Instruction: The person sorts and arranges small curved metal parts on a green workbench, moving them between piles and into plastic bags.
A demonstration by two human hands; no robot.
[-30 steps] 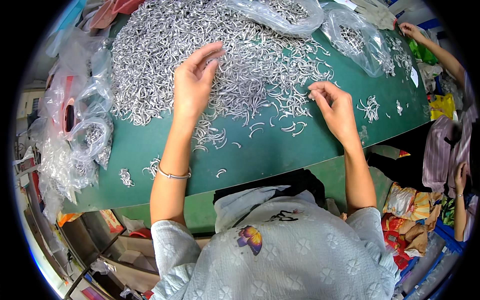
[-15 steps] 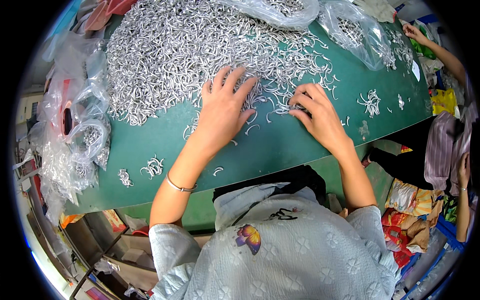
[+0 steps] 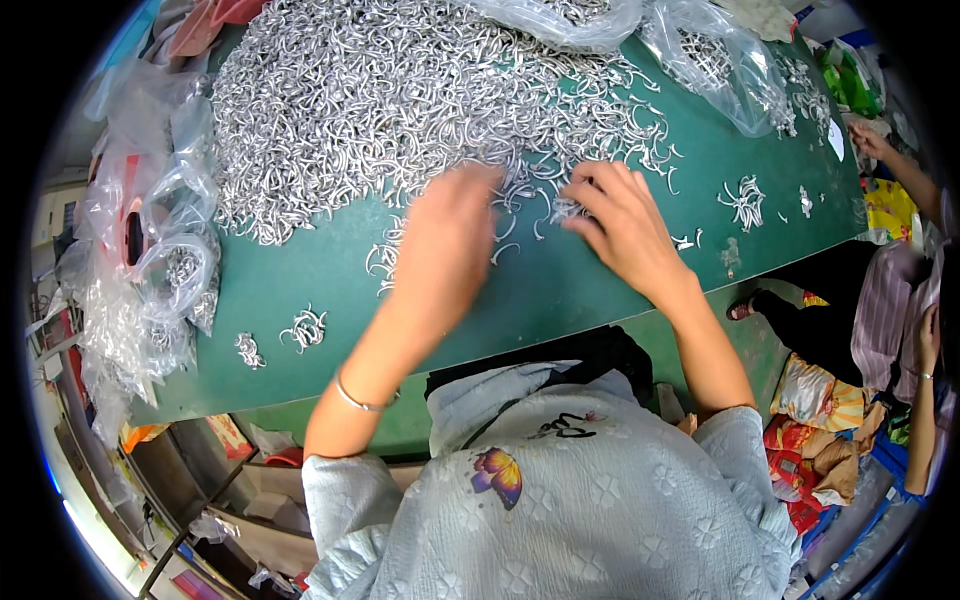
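Note:
A wide heap of small curved silver metal pieces (image 3: 340, 110) covers the far part of the green table (image 3: 560, 290). My left hand (image 3: 447, 240), smeared by motion, is over the heap's near edge; its fingers are too blurred to read. Just right of it, my right hand (image 3: 630, 235) has its fingers curled down over a few of the metal pieces (image 3: 564, 210) between fingertips and thumb. Loose pieces lie about both hands. Two small clusters (image 3: 303, 328) rest at the near left, and another cluster (image 3: 745, 203) lies right of my right hand.
Clear plastic bags (image 3: 165, 260) hang over the table's left end. Bags of metal pieces (image 3: 710, 65) stand at the far side. At the right, another person's hand (image 3: 870, 142) is by the table edge; packages (image 3: 815, 430) are piled below.
My left hand was spread on the heap and has drawn in with a fast, blurred motion. My right hand has shifted slightly left. The other person's hand has moved lower at the right.

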